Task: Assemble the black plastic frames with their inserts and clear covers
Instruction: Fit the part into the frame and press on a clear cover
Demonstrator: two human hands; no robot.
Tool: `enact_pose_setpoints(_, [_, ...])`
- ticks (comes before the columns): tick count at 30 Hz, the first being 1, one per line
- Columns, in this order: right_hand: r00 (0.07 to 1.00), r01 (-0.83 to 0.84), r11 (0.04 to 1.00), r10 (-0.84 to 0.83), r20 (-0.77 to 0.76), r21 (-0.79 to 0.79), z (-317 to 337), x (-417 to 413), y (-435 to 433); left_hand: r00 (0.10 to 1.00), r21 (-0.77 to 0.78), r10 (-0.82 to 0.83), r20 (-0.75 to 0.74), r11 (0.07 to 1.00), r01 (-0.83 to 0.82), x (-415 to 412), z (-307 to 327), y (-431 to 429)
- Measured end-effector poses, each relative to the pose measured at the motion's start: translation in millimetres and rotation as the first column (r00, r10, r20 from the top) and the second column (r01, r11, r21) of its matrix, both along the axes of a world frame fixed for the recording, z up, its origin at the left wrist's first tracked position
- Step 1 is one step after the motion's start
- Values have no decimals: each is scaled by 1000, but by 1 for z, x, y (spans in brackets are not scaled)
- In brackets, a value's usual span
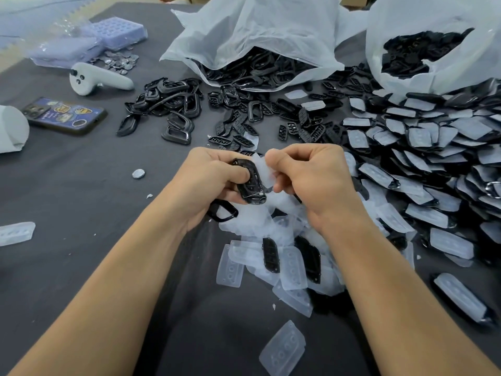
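My left hand (214, 177) grips a black plastic frame (250, 189) in mid-air over the dark table. My right hand (311, 177) pinches a clear cover (261, 173) against the frame's right edge, thumb and forefinger closed on it. Under my hands lies a loose heap of clear covers (273, 264) with two black inserts (271, 255) among them. Another black frame (222, 213) lies just below my left hand. Loose black frames (173, 109) and black inserts (271, 123) are scattered farther back.
A big stack of assembled pieces (423, 164) fills the right side. Two white bags (252, 42) of black parts stand at the back. At the left are a phone (65, 115), a white controller (95, 80), blue trays (113, 33), small metal discs (119, 62) and one disc (138, 173).
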State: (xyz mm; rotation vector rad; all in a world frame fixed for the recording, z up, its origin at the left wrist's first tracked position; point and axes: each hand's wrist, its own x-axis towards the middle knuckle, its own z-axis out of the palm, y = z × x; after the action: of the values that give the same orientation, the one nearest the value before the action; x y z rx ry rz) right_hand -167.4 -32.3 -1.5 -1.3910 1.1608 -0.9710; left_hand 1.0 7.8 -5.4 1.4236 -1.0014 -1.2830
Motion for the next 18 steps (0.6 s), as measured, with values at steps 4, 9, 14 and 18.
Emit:
enact_pose_setpoints(4, [959,71,990,-102,264,126,6,-3,-1,998,17,33,45,999,-33,4,0,0])
enact_pose_setpoints(9, [998,-25,997,29,61,-68,10,-9,-3,996,-33,55,-74,998,-58,9,5,-1])
enact_pose_setpoints(14, [993,-98,992,92,-75,-79,2,1,3,998,-41,5,-66,999,-8,7,5,0])
enact_pose_setpoints(18, [990,-115,989,106,91,97,6,-1,3,999,-137,-29,-38,990,23,7,6,2])
